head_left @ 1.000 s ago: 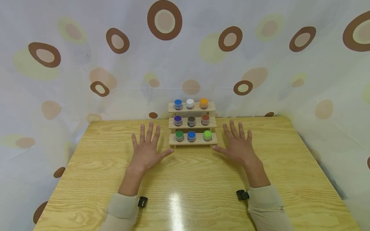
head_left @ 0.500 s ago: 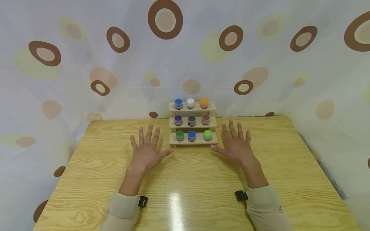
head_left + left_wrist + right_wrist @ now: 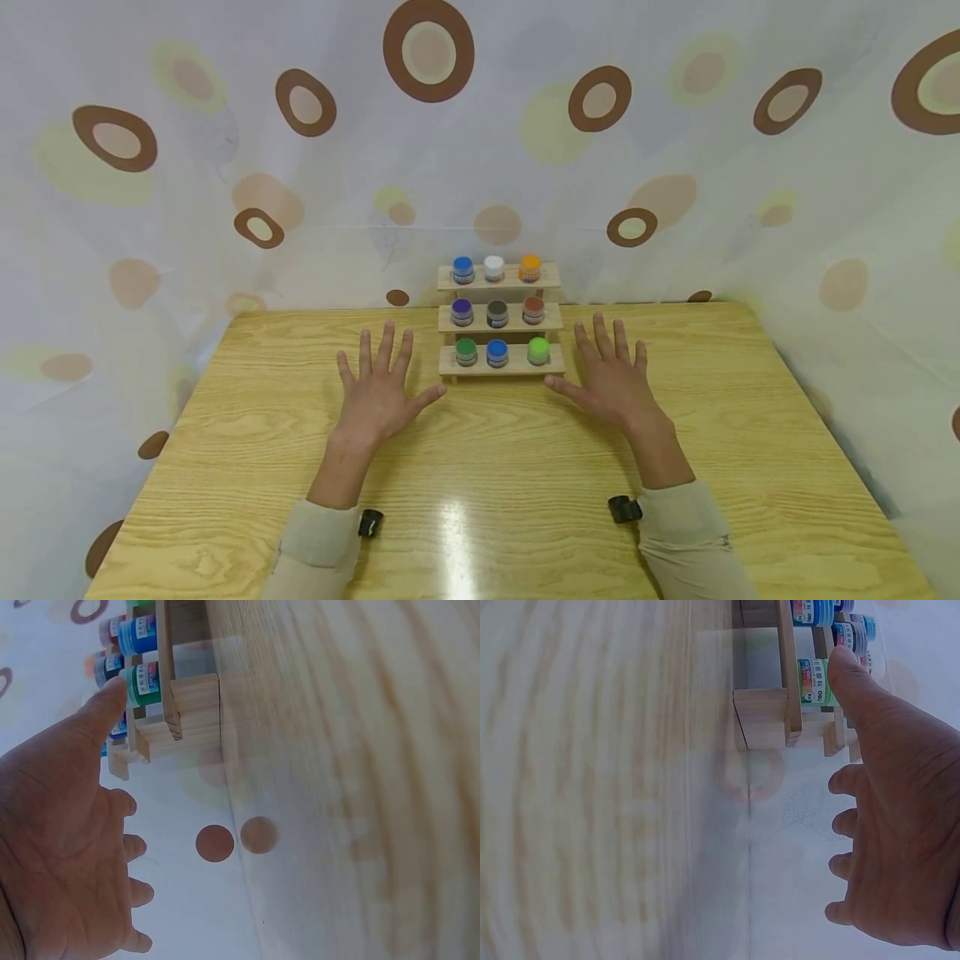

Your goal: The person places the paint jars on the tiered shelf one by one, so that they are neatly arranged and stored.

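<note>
A three-tier wooden rack (image 3: pixel 517 367) stands near the back of the table, bearing several small paint jars in rows. On its bottom tier are a dark green jar (image 3: pixel 466 352), a blue jar (image 3: pixel 497 352) and a light green jar (image 3: pixel 538 351). Purple, dark brown and red-brown jars fill the middle tier; blue, white and orange ones the top. My left hand (image 3: pixel 375 400), fingers spread, is left of the rack, its thumb towards the lower left corner. Mirroring it on the right, my right hand (image 3: pixel 617 387) has spread fingers and holds nothing.
The wood-grain table (image 3: pixel 510 467) reaches back to a patterned cloth (image 3: pixel 337 183) that hangs behind and along both sides. A black strap piece (image 3: pixel 371 523) shows at the left cuff and another (image 3: pixel 624 509) at the right.
Both hands have shifted very slightly to the left and stay spread. The rack and its jars stand as before.
</note>
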`<move>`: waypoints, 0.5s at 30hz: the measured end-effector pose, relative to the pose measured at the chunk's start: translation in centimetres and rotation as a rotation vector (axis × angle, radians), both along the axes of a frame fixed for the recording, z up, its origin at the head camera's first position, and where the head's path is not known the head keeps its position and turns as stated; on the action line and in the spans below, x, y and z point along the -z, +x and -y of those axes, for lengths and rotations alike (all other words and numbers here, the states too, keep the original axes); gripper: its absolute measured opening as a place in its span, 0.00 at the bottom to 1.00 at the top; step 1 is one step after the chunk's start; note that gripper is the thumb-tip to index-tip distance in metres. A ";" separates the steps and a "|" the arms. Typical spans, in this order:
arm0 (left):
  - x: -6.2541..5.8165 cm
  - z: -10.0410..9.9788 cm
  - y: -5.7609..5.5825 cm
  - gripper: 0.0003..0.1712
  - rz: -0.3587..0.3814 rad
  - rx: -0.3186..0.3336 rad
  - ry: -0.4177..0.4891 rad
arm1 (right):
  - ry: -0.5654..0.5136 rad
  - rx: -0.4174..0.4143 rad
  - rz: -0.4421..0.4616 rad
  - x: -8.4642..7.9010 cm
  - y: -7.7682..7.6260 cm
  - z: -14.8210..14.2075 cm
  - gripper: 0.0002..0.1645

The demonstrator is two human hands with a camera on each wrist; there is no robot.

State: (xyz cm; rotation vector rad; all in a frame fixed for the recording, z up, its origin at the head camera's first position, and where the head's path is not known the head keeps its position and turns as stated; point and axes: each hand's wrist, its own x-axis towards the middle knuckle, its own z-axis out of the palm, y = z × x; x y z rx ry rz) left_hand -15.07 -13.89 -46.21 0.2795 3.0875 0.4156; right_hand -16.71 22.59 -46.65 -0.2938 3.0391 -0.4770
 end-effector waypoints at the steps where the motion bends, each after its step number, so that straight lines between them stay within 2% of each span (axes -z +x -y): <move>1: -0.1 0.1 0.0 0.61 0.001 0.001 0.000 | 0.000 0.000 -0.003 0.0 -0.1 0.0 0.66; 9: -0.2 0.3 0.1 0.61 0.024 0.004 0.027 | -0.025 -0.001 -0.021 -0.4 -0.2 0.0 0.66; 15: -0.3 0.2 0.2 0.61 0.010 0.015 0.035 | -0.057 0.000 -0.026 -0.4 -0.1 0.0 0.65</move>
